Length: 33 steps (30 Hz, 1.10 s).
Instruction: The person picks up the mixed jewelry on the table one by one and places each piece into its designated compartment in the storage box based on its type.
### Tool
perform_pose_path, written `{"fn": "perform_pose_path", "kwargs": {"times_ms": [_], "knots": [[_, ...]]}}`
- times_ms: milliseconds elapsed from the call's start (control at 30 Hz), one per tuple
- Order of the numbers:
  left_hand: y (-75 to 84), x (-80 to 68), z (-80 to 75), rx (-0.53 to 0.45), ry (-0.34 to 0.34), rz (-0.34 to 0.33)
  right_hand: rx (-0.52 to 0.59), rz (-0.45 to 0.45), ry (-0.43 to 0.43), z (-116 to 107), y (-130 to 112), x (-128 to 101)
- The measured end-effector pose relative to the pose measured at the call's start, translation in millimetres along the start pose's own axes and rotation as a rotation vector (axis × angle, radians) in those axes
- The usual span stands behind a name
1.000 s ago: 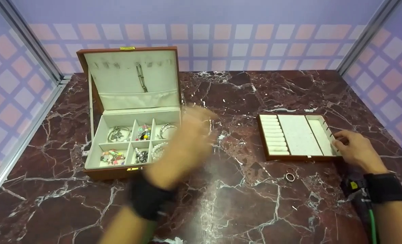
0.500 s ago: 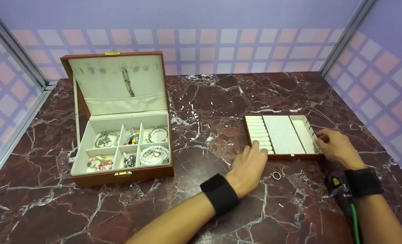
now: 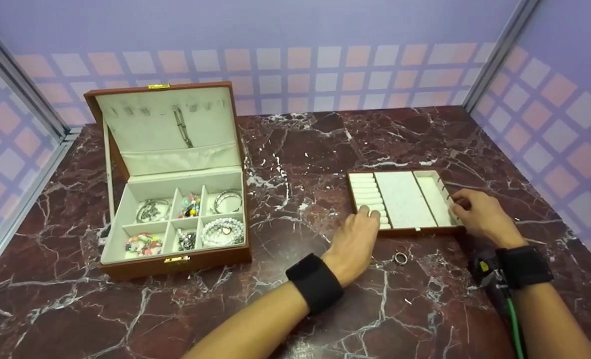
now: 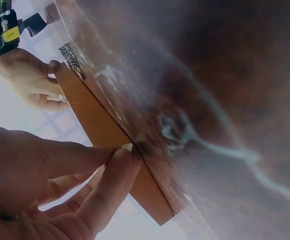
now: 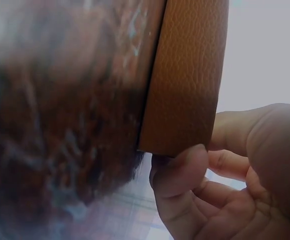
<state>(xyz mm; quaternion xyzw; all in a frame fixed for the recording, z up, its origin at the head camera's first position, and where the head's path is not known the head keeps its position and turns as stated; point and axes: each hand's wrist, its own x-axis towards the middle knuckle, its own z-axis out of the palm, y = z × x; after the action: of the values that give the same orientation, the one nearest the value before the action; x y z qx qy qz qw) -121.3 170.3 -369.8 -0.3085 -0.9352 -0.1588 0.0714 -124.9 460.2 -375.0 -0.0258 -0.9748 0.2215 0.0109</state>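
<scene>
2 hands (image 3: 358, 234) (image 3: 477, 217) gripping 1 tray (image 3: 404, 199), 2 rings (image 3: 400, 256) nr, 1 jewelry box (image 3: 171, 184)

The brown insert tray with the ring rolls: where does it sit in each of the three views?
Head: tray right of centre, between both hands.
Left wrist: its brown side runs diagonally, centre-left.
Right wrist: its leather corner at top centre.
Shared landmark: the marble tabletop.

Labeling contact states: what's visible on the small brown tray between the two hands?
The tray is a shallow brown leather-look rectangle lined in cream, lying flat on the marble table. It has ring rolls at left, a wide flat panel in the middle and a narrow slot at right, all bare. The left hand grips its near-left corner; the right hand grips its right edge.
</scene>
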Motion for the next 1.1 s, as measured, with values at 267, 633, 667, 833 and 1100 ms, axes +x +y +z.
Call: {"fn": "perform_pose_path", "kwargs": {"times_ms": [267,633,667,833,1100], "knots": [[-5.9,-5.7,-1.7,0.007,0.006,0.010,0.013,-0.022,-0.007,2,-4,-1],[-23.4,-17.3,-15.5,-0.065,-0.019,0.050,0.096,-0.019,-0.061,7,-18,0],[-25.0,-18.8,-16.8,-0.075,-0.023,0.052,0.106,-0.022,-0.064,8,-20,0],[-33.0,-26.2,-21.6,-0.114,-0.035,0.054,0.134,-0.031,-0.073,11,-27,0],[-42.8,-35.7,-28.7,-0.143,-0.067,0.041,0.153,-0.051,-0.105,15,-37,0]]}}
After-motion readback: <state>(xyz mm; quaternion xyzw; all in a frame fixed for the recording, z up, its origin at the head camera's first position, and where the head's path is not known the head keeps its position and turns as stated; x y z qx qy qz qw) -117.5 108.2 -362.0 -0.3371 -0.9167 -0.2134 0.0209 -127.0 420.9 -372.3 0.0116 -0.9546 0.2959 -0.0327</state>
